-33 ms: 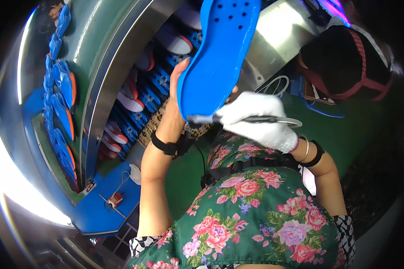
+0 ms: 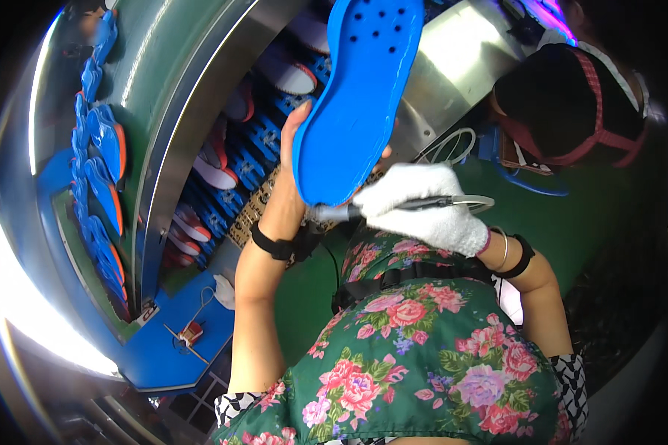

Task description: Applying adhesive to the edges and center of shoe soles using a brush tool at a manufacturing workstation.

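Note:
A blue shoe sole (image 2: pixel 358 104), shallow and rimmed, with several dark holes in its far end, is held up in front of me. My bare left hand (image 2: pixel 297 133) grips it by its edges from beneath, the thumb along the left side and fingertips at the right. In a white knit glove, my right hand (image 2: pixel 416 211) is closed round a slim dark pen-like tool (image 2: pixel 341 213) with a pale cord at its back. The tool's blurred grey tip lies by the sole's near rounded end; contact cannot be made out.
A curved green conveyor (image 2: pixel 174 81) with a metal rim runs along the left, carrying several blue soles (image 2: pixel 104 193). Shoes with pale soles (image 2: pixel 293 76) sit on a rack below. A co-worker (image 2: pixel 571 104) is at the right. A blue table (image 2: pixel 156 360) stands lower left.
The sole has tilted and shifted slightly left. The tool's tip and my gloved right hand have dropped a little toward me.

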Tool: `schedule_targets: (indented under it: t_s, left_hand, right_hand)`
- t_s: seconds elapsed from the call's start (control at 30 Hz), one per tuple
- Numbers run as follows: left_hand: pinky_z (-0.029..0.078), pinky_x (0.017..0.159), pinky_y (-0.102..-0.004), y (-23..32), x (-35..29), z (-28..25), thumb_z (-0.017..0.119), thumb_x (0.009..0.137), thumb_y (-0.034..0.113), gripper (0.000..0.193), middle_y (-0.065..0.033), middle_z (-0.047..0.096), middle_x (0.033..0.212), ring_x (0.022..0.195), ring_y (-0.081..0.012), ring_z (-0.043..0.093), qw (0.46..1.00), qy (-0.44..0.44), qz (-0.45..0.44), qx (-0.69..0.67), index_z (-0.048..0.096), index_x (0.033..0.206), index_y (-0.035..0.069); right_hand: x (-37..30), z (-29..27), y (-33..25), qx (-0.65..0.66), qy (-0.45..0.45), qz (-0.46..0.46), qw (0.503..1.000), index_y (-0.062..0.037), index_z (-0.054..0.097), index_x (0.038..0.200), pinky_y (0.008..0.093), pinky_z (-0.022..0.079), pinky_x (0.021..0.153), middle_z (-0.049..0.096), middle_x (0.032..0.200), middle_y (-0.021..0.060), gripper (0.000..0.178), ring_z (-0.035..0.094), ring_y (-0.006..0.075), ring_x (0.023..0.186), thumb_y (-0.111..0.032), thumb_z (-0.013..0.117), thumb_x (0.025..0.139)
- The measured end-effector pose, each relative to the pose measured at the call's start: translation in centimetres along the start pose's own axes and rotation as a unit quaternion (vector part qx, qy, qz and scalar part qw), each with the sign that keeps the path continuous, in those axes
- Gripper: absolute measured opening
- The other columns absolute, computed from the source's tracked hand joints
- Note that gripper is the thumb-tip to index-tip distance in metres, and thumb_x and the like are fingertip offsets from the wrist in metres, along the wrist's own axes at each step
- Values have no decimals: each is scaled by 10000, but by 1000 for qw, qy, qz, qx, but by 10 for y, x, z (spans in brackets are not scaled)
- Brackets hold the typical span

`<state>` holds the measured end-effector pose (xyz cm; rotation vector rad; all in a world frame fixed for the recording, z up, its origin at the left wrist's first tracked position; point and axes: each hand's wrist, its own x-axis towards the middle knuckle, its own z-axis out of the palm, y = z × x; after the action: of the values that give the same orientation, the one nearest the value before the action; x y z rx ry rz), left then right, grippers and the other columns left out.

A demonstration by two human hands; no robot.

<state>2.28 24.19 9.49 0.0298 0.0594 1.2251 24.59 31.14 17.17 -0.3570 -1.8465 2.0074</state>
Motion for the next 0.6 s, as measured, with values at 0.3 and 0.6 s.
schedule_targets:
  t_s: [0.3, 0.6]
  left_hand:
    - [501, 953, -665, -29, -6, -3, 532, 909, 718, 1019, -311, 429, 1526, 1197, -523, 573, 995, 86, 54, -22, 257, 1616, 38]
    - [507, 967, -630, -41, -13, -2, 583, 885, 708, 1042, -294, 431, 1529, 1208, -497, 582, 995, 29, 62, -70, 268, 1609, 28]
  right_hand:
    - [37, -61, -11, -68, 37, -48, 996, -2, 784, 972, 315, 594, 836, 777, 1000, 116, 135, 741, 180, 915, 12, 792, 838]
    - [65, -67, -7, -475, 87, -344, 805, -66, 771, 1070, 369, 599, 850, 765, 1043, 108, 191, 735, 276, 942, -36, 746, 883]
